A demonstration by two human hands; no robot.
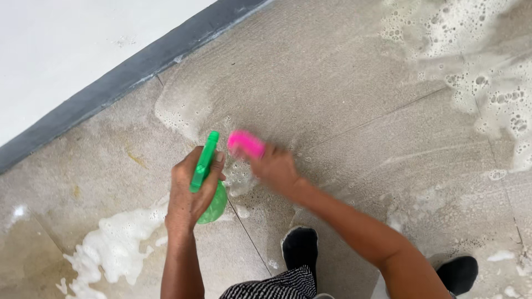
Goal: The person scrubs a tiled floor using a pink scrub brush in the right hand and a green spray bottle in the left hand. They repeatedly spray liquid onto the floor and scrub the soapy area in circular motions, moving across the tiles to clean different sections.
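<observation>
My left hand (190, 191) grips a green spray bottle (206, 174), its nozzle pointing away from me toward the wet floor. Just to its right, my right hand (275, 166) holds a pink scrub brush (246, 144) pressed down on the beige floor tile (332, 99); the brush is blurred. Thin soapy film covers the tile around the brush. Both forearms reach forward from the bottom of the view.
White foam lies at the top right (487, 72) and bottom left (116, 243). A dark grey skirting strip (111, 83) runs diagonally below a white wall at the upper left. My black shoes (300, 246) stand on the wet tiles at the bottom.
</observation>
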